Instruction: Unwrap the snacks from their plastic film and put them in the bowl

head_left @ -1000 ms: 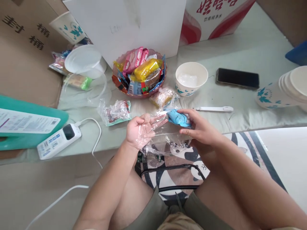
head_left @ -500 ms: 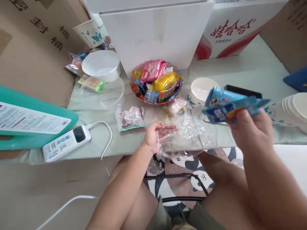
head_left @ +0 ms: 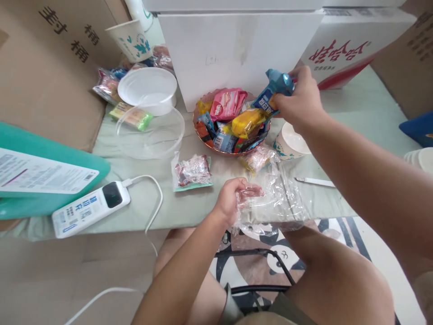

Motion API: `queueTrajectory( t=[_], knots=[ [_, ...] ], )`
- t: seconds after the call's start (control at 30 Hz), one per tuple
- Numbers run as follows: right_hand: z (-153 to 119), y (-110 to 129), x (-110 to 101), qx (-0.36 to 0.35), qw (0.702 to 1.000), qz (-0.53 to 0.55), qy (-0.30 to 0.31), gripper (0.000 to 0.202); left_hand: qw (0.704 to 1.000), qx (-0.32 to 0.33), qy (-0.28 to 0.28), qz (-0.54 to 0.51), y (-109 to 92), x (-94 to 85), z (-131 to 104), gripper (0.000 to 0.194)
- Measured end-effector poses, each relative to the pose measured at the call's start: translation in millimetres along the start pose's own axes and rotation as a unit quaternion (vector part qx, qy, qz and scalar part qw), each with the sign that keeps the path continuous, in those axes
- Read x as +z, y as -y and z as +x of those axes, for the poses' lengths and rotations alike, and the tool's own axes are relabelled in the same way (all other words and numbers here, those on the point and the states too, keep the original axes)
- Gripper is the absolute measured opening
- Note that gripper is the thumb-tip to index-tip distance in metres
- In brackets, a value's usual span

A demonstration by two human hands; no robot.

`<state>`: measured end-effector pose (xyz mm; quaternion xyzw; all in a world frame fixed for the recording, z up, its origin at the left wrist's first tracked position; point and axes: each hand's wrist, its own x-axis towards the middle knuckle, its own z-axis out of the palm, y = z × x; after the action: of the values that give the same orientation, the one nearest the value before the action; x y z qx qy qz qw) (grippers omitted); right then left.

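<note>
- Blue snack packet [head_left: 270,92]: right of upper centre, over the bowl [head_left: 210,95]'s right side.
- Right hand [head_left: 301,97] pinches it; light grip, avoid crushing or dragging the yellow packet [head_left: 246,122].
- Left hand [head_left: 232,196], frame centre: fingers extended at clear bag [head_left: 274,198]; can't tell if pinching. Hold film steady.

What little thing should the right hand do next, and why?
Probably lower the blue packet gently onto the other snacks and let go. The right hand has its grip on the packet at the far right side of the snack bowl, right by the yellow packet, so a short move down looks like enough.
</note>
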<state>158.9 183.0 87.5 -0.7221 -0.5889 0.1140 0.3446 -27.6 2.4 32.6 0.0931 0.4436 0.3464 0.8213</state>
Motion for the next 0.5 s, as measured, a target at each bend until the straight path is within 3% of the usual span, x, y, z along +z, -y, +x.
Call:
queueTrajectory(
  t=[0.13, 0.3, 0.5],
  knots=[
    [-21, 20, -17, -0.045, 0.993, -0.105, 0.036, 0.044, 1.000, 0.015, 0.007, 0.013, 3, 1.2, 1, 0.014],
    [-29, 49, -30, -0.024, 0.983, -0.182, 0.023, 0.054, 0.999, 0.040, 0.005, 0.033, 6, 3.4, 2, 0.014],
    [-24, 57, -15, 0.006, 0.985, -0.150, 0.084, 0.054, 0.998, 0.053, 0.006, 0.046, 5, 4.3, 2, 0.014]
  ],
)
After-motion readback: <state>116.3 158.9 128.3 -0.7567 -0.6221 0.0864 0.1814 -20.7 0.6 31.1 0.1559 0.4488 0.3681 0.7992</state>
